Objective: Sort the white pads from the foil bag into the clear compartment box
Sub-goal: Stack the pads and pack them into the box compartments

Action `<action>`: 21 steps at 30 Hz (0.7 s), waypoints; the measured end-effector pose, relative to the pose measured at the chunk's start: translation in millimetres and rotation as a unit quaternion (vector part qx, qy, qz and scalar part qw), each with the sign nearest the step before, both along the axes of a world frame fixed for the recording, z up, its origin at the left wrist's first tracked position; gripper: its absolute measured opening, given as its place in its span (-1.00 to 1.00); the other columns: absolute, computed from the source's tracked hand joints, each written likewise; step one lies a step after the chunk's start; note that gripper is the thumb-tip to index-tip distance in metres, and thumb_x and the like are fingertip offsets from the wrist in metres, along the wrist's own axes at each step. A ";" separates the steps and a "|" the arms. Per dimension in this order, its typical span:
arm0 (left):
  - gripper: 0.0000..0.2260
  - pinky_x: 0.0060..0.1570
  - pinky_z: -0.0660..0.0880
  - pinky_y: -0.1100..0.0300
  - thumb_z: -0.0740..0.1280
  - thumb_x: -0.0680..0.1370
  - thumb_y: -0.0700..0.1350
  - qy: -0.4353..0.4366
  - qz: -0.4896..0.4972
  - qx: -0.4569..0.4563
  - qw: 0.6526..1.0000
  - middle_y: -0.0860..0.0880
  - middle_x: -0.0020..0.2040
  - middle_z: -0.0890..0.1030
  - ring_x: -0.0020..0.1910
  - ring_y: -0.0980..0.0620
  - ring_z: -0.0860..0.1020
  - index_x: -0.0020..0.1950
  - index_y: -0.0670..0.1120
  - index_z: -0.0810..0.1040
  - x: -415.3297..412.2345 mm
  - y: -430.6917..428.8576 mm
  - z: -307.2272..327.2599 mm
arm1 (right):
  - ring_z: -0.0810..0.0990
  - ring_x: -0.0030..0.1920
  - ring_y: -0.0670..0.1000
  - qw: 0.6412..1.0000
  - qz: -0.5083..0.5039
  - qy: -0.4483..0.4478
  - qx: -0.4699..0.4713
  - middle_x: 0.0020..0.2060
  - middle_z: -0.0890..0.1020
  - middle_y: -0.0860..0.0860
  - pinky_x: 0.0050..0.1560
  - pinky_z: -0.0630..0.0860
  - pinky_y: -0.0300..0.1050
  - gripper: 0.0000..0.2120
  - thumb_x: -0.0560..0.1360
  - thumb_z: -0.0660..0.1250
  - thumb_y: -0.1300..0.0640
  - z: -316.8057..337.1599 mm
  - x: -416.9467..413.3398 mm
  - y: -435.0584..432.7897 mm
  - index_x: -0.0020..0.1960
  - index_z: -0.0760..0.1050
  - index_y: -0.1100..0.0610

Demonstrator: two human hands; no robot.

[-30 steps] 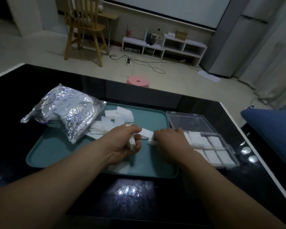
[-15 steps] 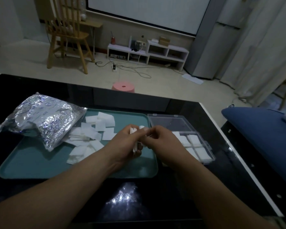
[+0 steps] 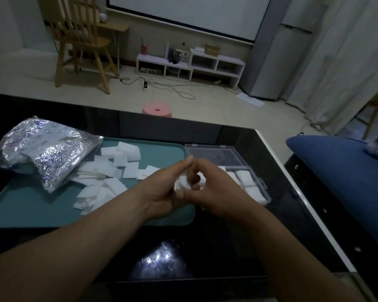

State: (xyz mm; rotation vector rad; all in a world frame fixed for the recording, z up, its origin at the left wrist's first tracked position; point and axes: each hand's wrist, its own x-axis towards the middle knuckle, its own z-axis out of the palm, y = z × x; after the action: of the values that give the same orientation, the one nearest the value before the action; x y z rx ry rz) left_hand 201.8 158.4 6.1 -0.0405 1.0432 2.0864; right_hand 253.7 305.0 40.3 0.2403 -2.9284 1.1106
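Note:
My left hand (image 3: 162,188) and my right hand (image 3: 214,190) meet above the right end of the teal tray (image 3: 31,212). Together they pinch a small stack of white pads (image 3: 181,182) between their fingers. Several loose white pads (image 3: 109,171) lie spread over the tray. The crinkled foil bag (image 3: 44,153) rests on the tray's far left corner. The clear compartment box (image 3: 227,155) stands right of the tray, lid open, with white pads in its near compartments; my right hand hides part of it.
The tray and box sit on a glossy black table (image 3: 227,236) with a white right edge. A blue cushion (image 3: 347,171) lies to the right. On the floor beyond stand a pink stool (image 3: 157,110) and a wooden chair (image 3: 83,44).
Both hands lifted off the tray and came together, holding pads between them. The camera view shifted right and tilted up a little.

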 end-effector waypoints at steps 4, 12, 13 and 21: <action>-0.71 -0.32 0.56 0.21 0.37 0.60 0.11 0.007 0.003 -0.009 1.000 -0.08 -0.20 0.59 -0.28 0.03 0.58 -0.05 -0.12 0.66 3.5 1.2 -2.1 | 0.54 -0.11 -0.05 1.000 0.016 0.007 0.015 -0.12 0.60 -0.02 -0.09 0.50 -0.12 -0.68 0.41 0.59 0.02 -9.0 -0.5 -1.3 -0.06 0.46 0.05; -0.67 -0.24 0.59 0.20 0.39 0.56 0.22 -0.027 0.013 -0.011 0.999 -0.03 -0.13 0.57 -0.17 0.03 0.61 -0.04 -0.06 0.60 2.2 15.5 0.3 | 0.55 -0.16 -0.02 1.000 0.012 -0.008 0.004 -0.09 0.60 0.01 -0.12 0.56 -0.04 -0.57 0.38 0.63 -0.03 -15.1 -8.0 8.0 0.01 0.44 0.07; -0.65 -0.28 0.60 0.20 0.38 0.55 0.23 -0.034 0.009 -0.005 0.999 -0.04 -0.15 0.57 -0.20 0.02 0.63 -0.06 -0.06 0.59 2.4 16.6 2.1 | 0.57 -0.18 -0.01 1.000 0.008 -0.013 -0.008 -0.11 0.61 0.04 -0.13 0.59 0.00 -0.58 0.38 0.63 -0.02 -15.1 -8.0 10.5 0.01 0.43 0.07; -0.57 -0.25 0.53 0.21 0.39 0.49 0.33 -0.021 0.011 -0.053 0.998 -0.01 -0.22 0.57 -0.23 0.05 0.56 -0.22 -0.03 0.65 3.5 28.1 3.0 | 0.59 -0.04 0.03 0.999 0.040 0.008 -0.012 -0.01 0.63 0.04 0.00 0.60 0.11 -0.58 0.39 0.62 -0.02 -17.2 -9.1 23.2 0.05 0.48 0.13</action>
State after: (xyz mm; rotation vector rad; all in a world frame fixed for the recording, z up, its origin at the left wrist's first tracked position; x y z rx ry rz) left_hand 205.2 186.6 9.1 -0.1490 1.1312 2.0402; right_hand 244.6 328.2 23.1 0.3666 -2.9142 1.1471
